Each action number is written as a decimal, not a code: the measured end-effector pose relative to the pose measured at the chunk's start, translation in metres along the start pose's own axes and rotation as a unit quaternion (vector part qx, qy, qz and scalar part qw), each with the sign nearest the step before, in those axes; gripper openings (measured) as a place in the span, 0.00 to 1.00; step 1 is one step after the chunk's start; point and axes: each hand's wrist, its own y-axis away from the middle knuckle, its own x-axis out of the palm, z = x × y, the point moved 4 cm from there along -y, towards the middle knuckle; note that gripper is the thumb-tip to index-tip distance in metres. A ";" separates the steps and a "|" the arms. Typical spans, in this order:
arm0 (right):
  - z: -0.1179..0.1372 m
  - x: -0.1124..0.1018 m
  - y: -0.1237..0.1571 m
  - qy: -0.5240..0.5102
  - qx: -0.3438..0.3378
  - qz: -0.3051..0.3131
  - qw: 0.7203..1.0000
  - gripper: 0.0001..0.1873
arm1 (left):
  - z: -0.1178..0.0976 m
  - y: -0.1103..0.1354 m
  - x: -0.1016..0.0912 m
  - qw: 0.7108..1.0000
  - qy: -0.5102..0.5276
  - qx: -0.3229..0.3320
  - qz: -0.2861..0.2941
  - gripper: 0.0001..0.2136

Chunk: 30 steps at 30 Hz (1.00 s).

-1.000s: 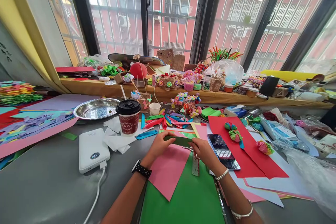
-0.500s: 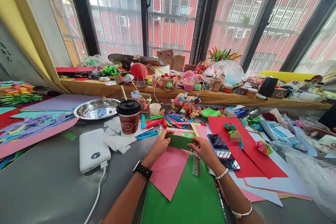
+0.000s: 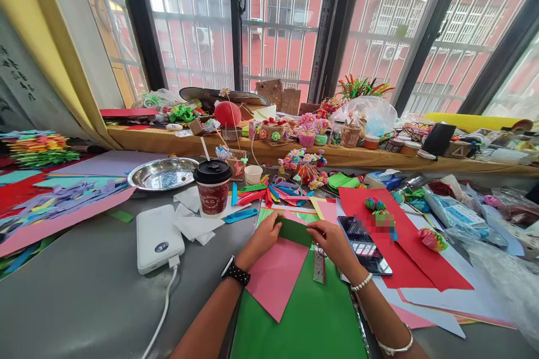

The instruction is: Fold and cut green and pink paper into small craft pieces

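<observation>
As 2 hands [image 3: 264, 236] [image 3: 334, 242] pinch 1 strip [image 3: 295, 231] (grn), 1 phone's [image 3: 364, 244] adj.

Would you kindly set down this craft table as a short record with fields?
Left hand: pinches the left end of a dark green paper strip
Right hand: pinches the strip's right end
Under the hands: pink paper sheet lying on a bright green sheet, small clear ruler beside it
Further left: white power bank with cable, red paper cup with black lid, round steel dish
Right: black smartphone by red paper
Surface: grey table
</observation>
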 end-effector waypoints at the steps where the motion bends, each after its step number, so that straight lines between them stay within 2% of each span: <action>1: -0.001 0.001 0.000 0.000 0.003 0.004 1.000 0.10 | 0.000 0.000 0.000 1.000 -0.004 0.002 -0.001 0.07; 9: -0.006 0.003 0.002 -0.077 0.051 0.013 0.996 0.10 | -0.002 0.001 -0.002 1.000 0.009 0.010 -0.001 0.08; 13: -0.011 0.001 0.002 -0.170 0.104 -0.003 0.980 0.12 | 0.004 -0.002 -0.008 0.992 0.114 -0.044 -0.035 0.10; 15: -0.013 0.001 0.001 -0.236 0.134 -0.007 0.963 0.14 | 0.004 -0.001 -0.008 0.972 0.220 -0.086 -0.022 0.14; 17: -0.013 0.004 0.002 -0.311 0.164 -0.001 0.936 0.16 | -0.005 0.001 -0.005 0.944 0.316 -0.093 0.027 0.19; 19: -0.009 0.011 0.003 -0.383 0.188 0.022 0.904 0.16 | -0.021 0.007 -0.002 0.924 0.371 -0.052 0.082 0.19; 21: -0.002 0.020 0.006 -0.435 0.199 0.062 0.876 0.16 | -0.036 0.013 0.000 0.910 0.402 -0.004 0.101 0.17; 23: 0.005 0.028 0.010 -0.459 0.201 0.091 0.861 0.16 | -0.045 0.019 0.005 0.890 0.442 0.002 0.117 0.15; 25: 0.010 0.033 0.011 -0.436 0.185 0.127 0.871 0.16 | -0.046 0.021 0.010 0.870 0.475 -0.008 0.134 0.13; 27: 0.013 0.033 0.010 -0.372 0.151 0.156 0.902 0.18 | -0.044 0.020 0.012 0.858 0.497 -0.011 0.133 0.12; 30: 0.008 0.019 0.006 -0.276 0.109 0.133 0.945 0.21 | -0.040 0.016 0.008 0.864 0.492 -0.003 0.110 0.09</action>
